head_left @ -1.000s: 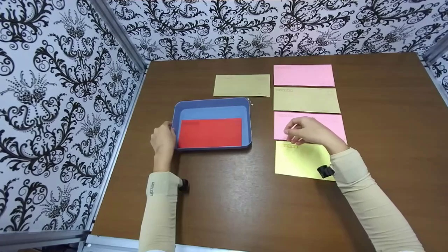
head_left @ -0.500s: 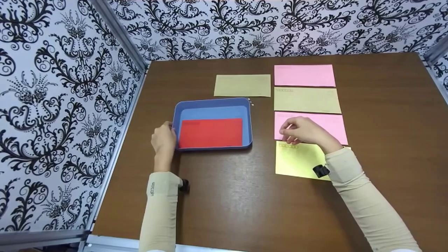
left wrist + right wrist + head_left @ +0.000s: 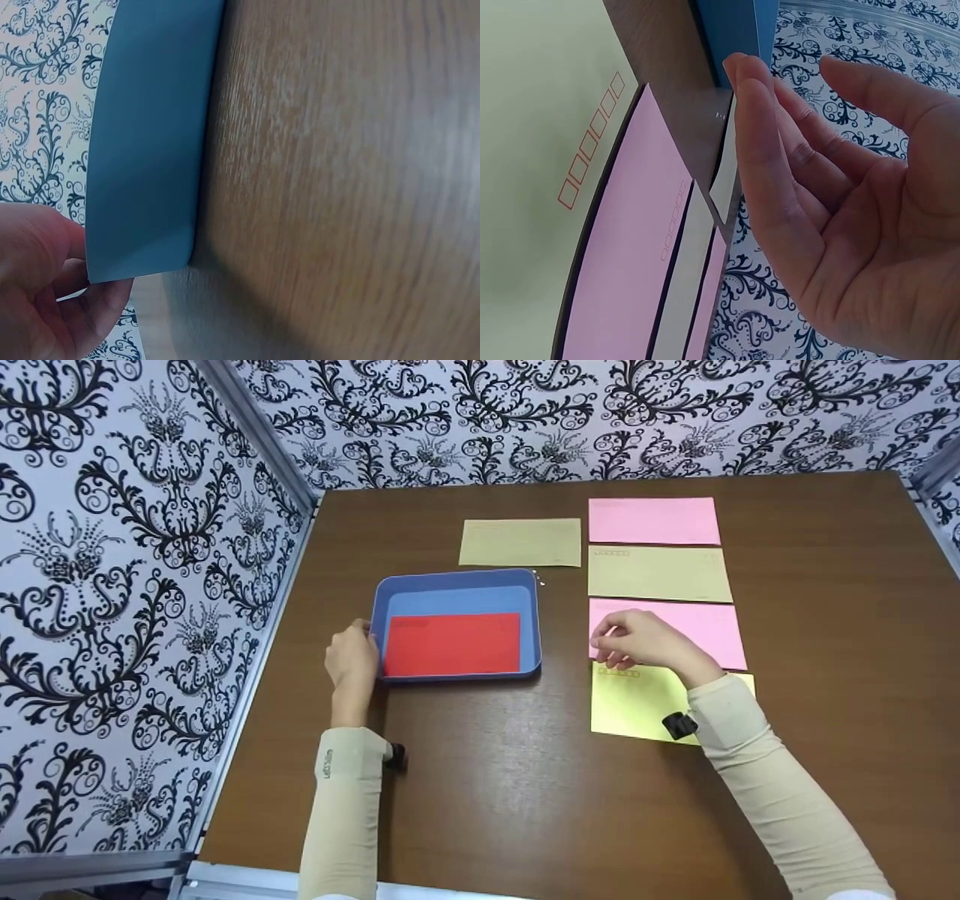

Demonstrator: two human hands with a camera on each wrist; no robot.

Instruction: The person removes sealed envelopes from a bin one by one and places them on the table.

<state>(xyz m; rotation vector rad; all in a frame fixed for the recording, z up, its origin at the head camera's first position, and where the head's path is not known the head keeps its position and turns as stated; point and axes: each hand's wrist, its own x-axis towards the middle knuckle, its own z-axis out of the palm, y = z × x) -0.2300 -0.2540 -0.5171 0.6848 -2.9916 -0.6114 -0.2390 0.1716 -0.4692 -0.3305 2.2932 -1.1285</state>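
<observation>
My left hand point(image 3: 351, 656) grips the left side of a blue tray point(image 3: 457, 580), its fingers at the tray's near corner. In the left wrist view those fingers point(image 3: 105, 304) curl about the tray's wall point(image 3: 150, 150). Inside the tray lies a red envelope point(image 3: 453, 643). My right hand point(image 3: 637, 639) hovers with loosely bent fingers and holds nothing. Below it are a pink envelope point(image 3: 705, 626) and a yellow envelope point(image 3: 630, 701) nearest me. The right wrist view shows a gap between the thumb point(image 3: 866, 86) and the fingers point(image 3: 761, 142).
Behind the near pair, a tan envelope point(image 3: 658, 574) and another pink envelope point(image 3: 652, 521) continue the right column. A second tan envelope point(image 3: 520, 542) lies behind the tray. Patterned walls point(image 3: 525, 420) border the brown table point(image 3: 480, 780) at the back and left.
My right hand has drifted slightly left above the pink and yellow envelopes, toward the tray. My left hand, the tray and the envelopes have stayed in place.
</observation>
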